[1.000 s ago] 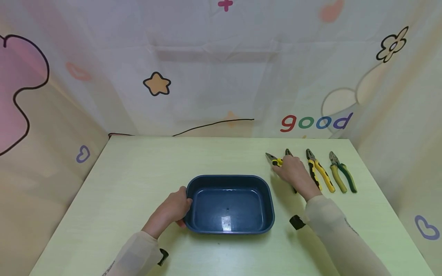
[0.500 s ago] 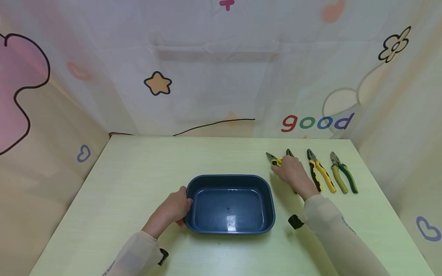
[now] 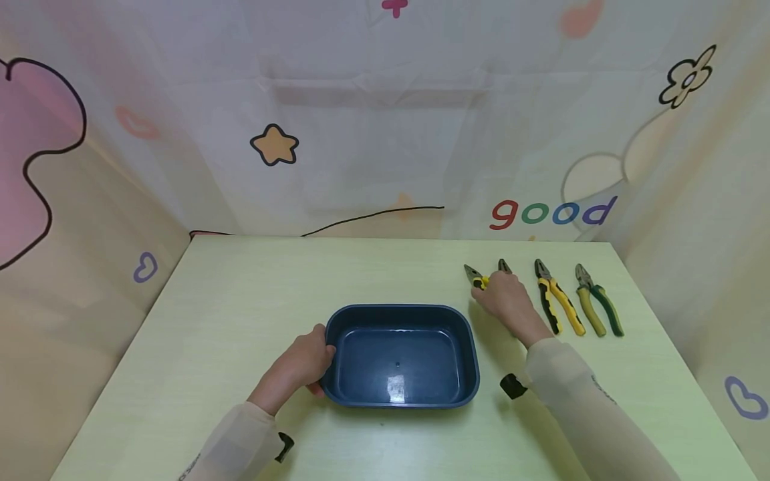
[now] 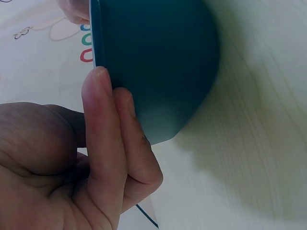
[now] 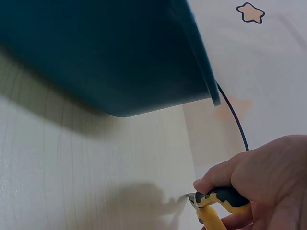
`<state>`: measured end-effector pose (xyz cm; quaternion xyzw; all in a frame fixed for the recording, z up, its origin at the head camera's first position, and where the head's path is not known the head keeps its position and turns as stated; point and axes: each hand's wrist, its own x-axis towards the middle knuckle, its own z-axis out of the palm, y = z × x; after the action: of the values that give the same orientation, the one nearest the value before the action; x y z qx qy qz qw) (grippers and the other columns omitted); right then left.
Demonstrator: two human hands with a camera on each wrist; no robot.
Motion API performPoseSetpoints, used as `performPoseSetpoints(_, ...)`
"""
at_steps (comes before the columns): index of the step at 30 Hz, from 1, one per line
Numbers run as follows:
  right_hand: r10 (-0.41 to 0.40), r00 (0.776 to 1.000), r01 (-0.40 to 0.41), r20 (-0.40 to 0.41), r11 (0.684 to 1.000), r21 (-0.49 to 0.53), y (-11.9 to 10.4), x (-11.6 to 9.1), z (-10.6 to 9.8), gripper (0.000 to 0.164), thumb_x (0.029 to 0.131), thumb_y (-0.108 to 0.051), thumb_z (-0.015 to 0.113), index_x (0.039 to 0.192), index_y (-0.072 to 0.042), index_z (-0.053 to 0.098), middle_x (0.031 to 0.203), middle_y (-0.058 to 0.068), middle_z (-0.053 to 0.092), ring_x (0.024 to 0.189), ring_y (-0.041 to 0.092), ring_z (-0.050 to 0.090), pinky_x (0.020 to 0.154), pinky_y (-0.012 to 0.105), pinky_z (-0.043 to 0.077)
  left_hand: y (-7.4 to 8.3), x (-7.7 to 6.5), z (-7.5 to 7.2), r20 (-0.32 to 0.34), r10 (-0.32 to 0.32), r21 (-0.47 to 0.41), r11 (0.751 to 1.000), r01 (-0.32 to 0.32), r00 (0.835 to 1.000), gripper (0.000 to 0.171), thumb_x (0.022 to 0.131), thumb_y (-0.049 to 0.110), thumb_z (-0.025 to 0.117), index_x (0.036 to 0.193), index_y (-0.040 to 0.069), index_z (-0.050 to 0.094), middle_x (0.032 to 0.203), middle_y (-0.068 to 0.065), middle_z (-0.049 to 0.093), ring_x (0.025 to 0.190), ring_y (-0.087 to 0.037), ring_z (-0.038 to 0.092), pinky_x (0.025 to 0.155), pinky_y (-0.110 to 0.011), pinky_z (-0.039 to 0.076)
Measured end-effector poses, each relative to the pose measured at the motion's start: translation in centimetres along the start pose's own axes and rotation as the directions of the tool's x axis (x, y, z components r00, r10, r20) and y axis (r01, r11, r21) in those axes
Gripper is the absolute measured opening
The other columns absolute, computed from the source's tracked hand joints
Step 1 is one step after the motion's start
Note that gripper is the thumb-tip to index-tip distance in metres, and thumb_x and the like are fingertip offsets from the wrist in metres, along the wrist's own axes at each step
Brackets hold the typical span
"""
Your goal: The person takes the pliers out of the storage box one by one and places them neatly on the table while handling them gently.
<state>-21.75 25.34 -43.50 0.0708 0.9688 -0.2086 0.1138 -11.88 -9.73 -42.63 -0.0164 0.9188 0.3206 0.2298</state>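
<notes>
My left hand (image 3: 308, 357) grips the left rim of a dark blue plastic bin (image 3: 397, 405), thumb over the edge and fingers along the outer wall. In the left wrist view, fingers (image 4: 103, 139) press flat against that wall. To the right of the bin, my right hand (image 3: 508, 300) holds yellow-and-black pliers (image 3: 476, 276) by the handles; their pointed metal nose sticks out to the left. The right wrist view shows the thumb along a handle of these pliers (image 5: 225, 197). A second pair of pliers (image 3: 503, 266) lies partly hidden under the right hand.
Right of that hand lie yellow-and-black pliers (image 3: 556, 297) and green-handled pliers (image 3: 598, 300) on the pale table (image 3: 259, 280). A printed curtain (image 3: 373, 147) hangs behind the table and along both sides. The bin's interior shows only its bare bottom.
My right hand has shifted very slightly to the left with the pliers. The left hand and the bin stay in place.
</notes>
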Motion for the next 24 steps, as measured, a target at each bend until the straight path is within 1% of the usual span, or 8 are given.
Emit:
performPoseSetpoints(4, 0.011, 1.0, -0.011, 0.013, 1.0, -0.026, 0.0, 0.0, 0.1, 0.032, 0.098, -0.026, 0.06, 0.086, 0.004, 0.059, 0.071, 0.01, 0.048, 0.058, 0.021, 0.051, 0.054, 0.028, 0.039, 0.1, 0.0, 0.0, 0.002, -0.003, 0.001, 1.0, 0.003, 1.0, 0.031, 0.109, 0.01, 0.047, 0.132, -0.01, 0.043, 0.087, -0.022, 0.061, 0.047, -0.022, 0.067, 0.063, -0.034, 0.056)
performPoseSetpoints(11, -0.006, 0.999, 0.009, 0.035, 0.998, -0.067, 0.0, 0.1, 0.4, 0.031, 0.096, -0.026, 0.059, 0.075, -0.002, 0.055, 0.063, 0.005, 0.045, 0.056, 0.019, 0.048, 0.053, 0.029, 0.037, 0.1, 0.0, 0.0, 0.003, -0.009, 0.004, 1.0, 0.009, 1.0, 0.034, 0.109, 0.01, 0.046, 0.135, -0.011, 0.041, 0.089, -0.023, 0.062, 0.047, -0.022, 0.067, 0.062, -0.034, 0.056)
performPoseSetpoints(14, -0.003, 0.999, 0.006, 0.047, 0.998, -0.069, 0.0, 0.2, 0.6, 0.033, 0.096, -0.027, 0.06, 0.076, -0.002, 0.054, 0.063, 0.005, 0.045, 0.056, 0.019, 0.048, 0.053, 0.029, 0.038, 0.1, 0.0, 0.0, 0.003, -0.01, 0.006, 1.0, 0.01, 1.0, 0.035, 0.109, 0.01, 0.047, 0.136, -0.011, 0.04, 0.09, -0.023, 0.062, 0.047, -0.022, 0.067, 0.062, -0.033, 0.056)
performPoseSetpoints(19, -0.006, 0.998, 0.011, 0.059, 0.997, -0.076, -0.1, 0.3, 0.8, 0.038, 0.098, -0.032, 0.062, 0.079, -0.001, 0.056, 0.063, 0.005, 0.047, 0.055, 0.019, 0.05, 0.053, 0.028, 0.039, 0.1, 0.1, 0.0, 0.003, -0.008, 0.008, 1.0, 0.008, 1.0, 0.033, 0.109, 0.01, 0.047, 0.134, -0.011, 0.041, 0.089, -0.023, 0.061, 0.047, -0.022, 0.067, 0.061, -0.033, 0.056)
performPoseSetpoints(24, -0.028, 0.998, 0.032, 0.054, 0.996, -0.078, -0.1, 0.2, 1.1, 0.04, 0.099, -0.033, 0.062, 0.073, -0.002, 0.057, 0.059, 0.004, 0.046, 0.05, 0.018, 0.049, 0.051, 0.027, 0.039, 0.2, 0.1, 0.1, -0.001, 0.001, 0.012, 1.0, -0.001, 1.0, 0.03, 0.109, 0.009, 0.047, 0.131, -0.011, 0.043, 0.085, -0.021, 0.06, 0.046, -0.021, 0.067, 0.063, -0.034, 0.056)
